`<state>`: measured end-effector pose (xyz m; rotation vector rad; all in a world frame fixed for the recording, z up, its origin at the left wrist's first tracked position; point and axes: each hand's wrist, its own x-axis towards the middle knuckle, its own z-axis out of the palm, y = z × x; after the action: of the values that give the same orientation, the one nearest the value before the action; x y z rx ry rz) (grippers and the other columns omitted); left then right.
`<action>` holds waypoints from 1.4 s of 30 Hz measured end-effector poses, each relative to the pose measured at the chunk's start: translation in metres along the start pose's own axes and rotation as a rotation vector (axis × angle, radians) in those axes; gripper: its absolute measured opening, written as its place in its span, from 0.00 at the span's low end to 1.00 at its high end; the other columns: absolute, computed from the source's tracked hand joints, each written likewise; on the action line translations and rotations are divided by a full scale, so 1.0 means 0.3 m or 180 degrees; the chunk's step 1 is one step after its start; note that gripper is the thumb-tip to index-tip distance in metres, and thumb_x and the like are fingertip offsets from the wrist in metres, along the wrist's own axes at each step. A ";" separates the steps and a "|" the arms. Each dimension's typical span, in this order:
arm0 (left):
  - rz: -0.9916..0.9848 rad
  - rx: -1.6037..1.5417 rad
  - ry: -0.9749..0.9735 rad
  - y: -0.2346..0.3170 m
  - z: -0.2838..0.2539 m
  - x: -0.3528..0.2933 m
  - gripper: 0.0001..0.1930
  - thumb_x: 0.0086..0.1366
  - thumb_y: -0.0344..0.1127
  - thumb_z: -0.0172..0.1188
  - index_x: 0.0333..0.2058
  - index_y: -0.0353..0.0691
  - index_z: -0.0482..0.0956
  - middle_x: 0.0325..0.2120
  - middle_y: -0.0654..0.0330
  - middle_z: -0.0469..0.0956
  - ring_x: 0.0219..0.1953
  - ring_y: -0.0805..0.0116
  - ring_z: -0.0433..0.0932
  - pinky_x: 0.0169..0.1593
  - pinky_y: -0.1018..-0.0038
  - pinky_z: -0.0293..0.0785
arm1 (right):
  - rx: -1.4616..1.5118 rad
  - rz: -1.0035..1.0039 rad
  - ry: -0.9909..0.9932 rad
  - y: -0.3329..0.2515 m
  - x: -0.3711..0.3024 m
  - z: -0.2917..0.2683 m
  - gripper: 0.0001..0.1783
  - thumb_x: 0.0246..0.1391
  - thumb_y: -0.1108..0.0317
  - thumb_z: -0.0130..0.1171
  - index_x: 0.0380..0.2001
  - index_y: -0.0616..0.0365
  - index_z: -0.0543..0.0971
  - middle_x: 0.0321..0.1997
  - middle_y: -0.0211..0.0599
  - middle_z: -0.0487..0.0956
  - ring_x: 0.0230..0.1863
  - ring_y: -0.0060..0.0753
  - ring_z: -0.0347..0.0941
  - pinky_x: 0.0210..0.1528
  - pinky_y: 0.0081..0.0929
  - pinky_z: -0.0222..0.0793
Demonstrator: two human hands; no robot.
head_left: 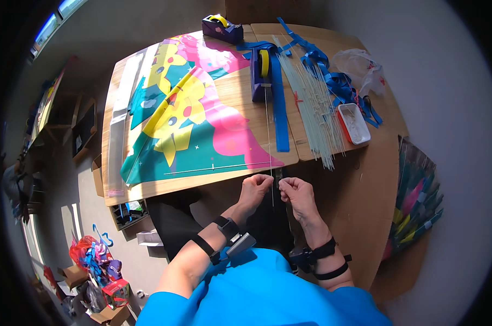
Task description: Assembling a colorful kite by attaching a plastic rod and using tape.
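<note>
At the table's near edge my left hand (pixel 256 191) is closed in a pinch on a thin white rod (pixel 268 127). The rod runs from the front of a purple tape dispenser (pixel 260 76) down past my fingers. Just right of it, my right hand (pixel 299 196) is also pinched, and what its fingertips hold is too small to make out. Left of the rod lies a printed kite sail (pixel 202 146) in green, pink and yellow. Another thin rod (pixel 213 168) rests along its near edge. A second printed sail (pixel 213 51) lies beyond, partly covered.
Right of the dispenser lie a blue ribbon strip (pixel 281 119), a bundle of pale rods (pixel 311 103) and a white tray (pixel 355 137). A second tape dispenser (pixel 222 30) stands at the back. A clear plastic bag (pixel 365 68) and tangled blue ribbon (pixel 341 87) sit far right.
</note>
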<state>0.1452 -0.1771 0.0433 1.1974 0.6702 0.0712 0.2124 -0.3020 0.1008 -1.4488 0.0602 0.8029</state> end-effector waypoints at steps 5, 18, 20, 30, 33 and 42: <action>0.0095 0.0009 0.0009 -0.027 0.005 0.018 0.11 0.62 0.37 0.60 0.33 0.33 0.81 0.23 0.66 0.76 0.26 0.79 0.70 0.32 0.81 0.67 | -0.0005 0.0115 0.0132 0.095 -0.221 -0.026 0.06 0.55 0.73 0.59 0.34 0.65 0.76 0.26 0.29 0.76 0.23 0.14 0.69 0.25 0.11 0.65; -0.0140 -0.0066 -0.0082 -0.015 -0.054 -0.059 0.12 0.62 0.38 0.60 0.35 0.33 0.80 0.22 0.68 0.74 0.24 0.81 0.68 0.29 0.82 0.65 | -0.0077 0.0274 0.0025 0.129 -0.180 -0.062 0.09 0.56 0.75 0.57 0.40 0.65 0.72 0.27 0.30 0.75 0.25 0.17 0.70 0.28 0.14 0.66; -0.0408 -0.0324 -0.0176 0.012 -0.075 -0.121 0.10 0.63 0.37 0.60 0.34 0.34 0.79 0.22 0.68 0.74 0.24 0.82 0.68 0.28 0.83 0.64 | -0.0050 0.0341 0.0013 0.129 -0.175 -0.096 0.08 0.57 0.75 0.57 0.39 0.64 0.72 0.27 0.29 0.75 0.25 0.16 0.69 0.28 0.14 0.66; 0.0092 -0.0457 0.0439 0.274 -0.246 0.205 0.07 0.63 0.36 0.61 0.33 0.38 0.78 0.25 0.68 0.74 0.23 0.83 0.68 0.26 0.86 0.65 | -0.0055 0.0224 0.0129 0.093 -0.199 -0.103 0.06 0.57 0.73 0.56 0.37 0.63 0.73 0.27 0.28 0.72 0.27 0.16 0.68 0.30 0.14 0.65; 0.0127 -0.0210 0.0349 0.353 -0.298 0.431 0.13 0.63 0.40 0.61 0.38 0.35 0.78 0.29 0.64 0.77 0.27 0.80 0.72 0.29 0.84 0.69 | 0.0008 0.0308 0.0096 0.090 -0.201 -0.088 0.06 0.57 0.73 0.55 0.37 0.62 0.73 0.27 0.28 0.72 0.27 0.16 0.68 0.31 0.15 0.66; 0.0508 0.0499 0.0621 0.379 -0.051 0.733 0.25 0.60 0.54 0.61 0.37 0.33 0.80 0.28 0.63 0.78 0.30 0.77 0.72 0.34 0.78 0.67 | -0.0091 0.0681 -0.0175 0.119 -0.174 -0.089 0.05 0.58 0.72 0.56 0.36 0.61 0.74 0.28 0.27 0.74 0.28 0.15 0.68 0.31 0.13 0.65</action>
<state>0.3477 -0.0341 0.0425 1.4059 0.7600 0.2764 0.1664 -0.3521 0.0918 -1.4624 0.1646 1.0211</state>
